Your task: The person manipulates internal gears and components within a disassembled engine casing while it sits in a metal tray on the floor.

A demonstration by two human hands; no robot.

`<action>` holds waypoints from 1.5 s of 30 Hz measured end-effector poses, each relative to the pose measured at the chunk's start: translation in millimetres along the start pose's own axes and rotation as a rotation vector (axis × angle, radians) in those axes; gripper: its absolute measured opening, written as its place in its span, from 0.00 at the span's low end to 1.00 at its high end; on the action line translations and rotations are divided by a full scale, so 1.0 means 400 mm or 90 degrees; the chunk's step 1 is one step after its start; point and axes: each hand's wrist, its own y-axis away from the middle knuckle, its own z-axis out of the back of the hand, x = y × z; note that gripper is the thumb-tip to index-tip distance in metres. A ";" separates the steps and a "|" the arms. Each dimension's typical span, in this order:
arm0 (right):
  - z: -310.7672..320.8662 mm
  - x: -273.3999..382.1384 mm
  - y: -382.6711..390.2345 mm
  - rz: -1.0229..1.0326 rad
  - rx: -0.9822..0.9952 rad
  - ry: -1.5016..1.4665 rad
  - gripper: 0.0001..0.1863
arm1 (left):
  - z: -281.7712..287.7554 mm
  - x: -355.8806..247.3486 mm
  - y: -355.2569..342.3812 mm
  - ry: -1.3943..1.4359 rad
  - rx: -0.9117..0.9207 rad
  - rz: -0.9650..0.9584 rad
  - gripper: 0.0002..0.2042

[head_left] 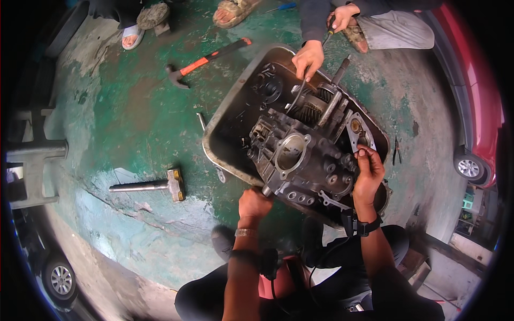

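Observation:
A grey metal gearbox casing (316, 155) with a round flanged opening lies tilted in a large metal pan (210, 152). My left hand (254, 204) is closed at the pan's near rim, beside a short metal stub on the casing; what its fingers wrap is hidden. At the casing's right side my right hand (369, 174) has thumb and fingers pinched together, next to a flat metal plate (355, 128) with round openings. Whatever sits in that pinch is too small to name. Toothed gears (309, 111) and a shaft (341, 69) show behind the casing.
Across the pan, a co-worker's hand (309, 60) holds a thin metal rod against the gears; their other hand (342, 17) grips a screwdriver. On the green floor lie a claw hammer (198, 65), a sledgehammer (170, 185) and pliers (397, 151). A red car (468, 80) stands right.

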 end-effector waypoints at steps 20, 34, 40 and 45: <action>-0.029 0.028 -0.004 0.046 0.034 0.010 0.07 | -0.020 0.025 -0.010 0.016 -0.014 -0.019 0.22; -0.037 0.035 -0.010 0.061 0.045 0.008 0.09 | -0.016 0.013 -0.003 0.057 -0.007 -0.029 0.17; -0.039 0.036 -0.009 0.060 0.047 0.012 0.09 | -0.027 0.023 -0.004 0.056 -0.018 -0.026 0.18; -0.038 0.039 -0.009 0.060 0.047 0.022 0.09 | -0.024 0.019 -0.004 0.056 -0.018 -0.029 0.18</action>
